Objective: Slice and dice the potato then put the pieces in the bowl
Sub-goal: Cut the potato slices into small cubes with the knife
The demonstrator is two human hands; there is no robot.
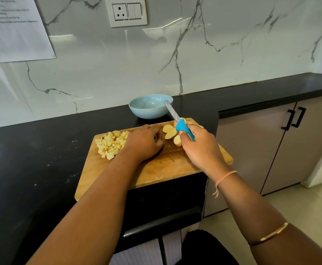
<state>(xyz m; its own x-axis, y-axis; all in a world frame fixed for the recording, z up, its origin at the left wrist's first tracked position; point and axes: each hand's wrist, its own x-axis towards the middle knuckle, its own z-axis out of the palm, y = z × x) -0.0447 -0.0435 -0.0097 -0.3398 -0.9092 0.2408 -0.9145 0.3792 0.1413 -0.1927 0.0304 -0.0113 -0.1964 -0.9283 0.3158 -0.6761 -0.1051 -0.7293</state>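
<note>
From my end, the head camera looks down on a black countertop (32, 159) with pale specks on it, backed by a white marble-veined wall (118, 73). A socket-and-switch plate (126, 12) and a printed sheet of paper (13, 29) are fixed to that wall. Grey cabinet doors (271, 150) with black handles (294, 118) stand to the right, above a pale tiled floor (290, 203).

A wooden cutting board (166, 165) lies at the counter's front edge. Diced potato (111, 143) is heaped on its far left corner, and potato slices (170, 133) lie at its far right. A light blue bowl (146, 109) sits just behind the board.

My left hand (144, 143) rests palm down between pile and slices, fingers bent; I cannot tell whether it holds anything. My right hand (200, 148) grips the blue-handled knife (176, 116), whose blade angles up toward the bowl.
</note>
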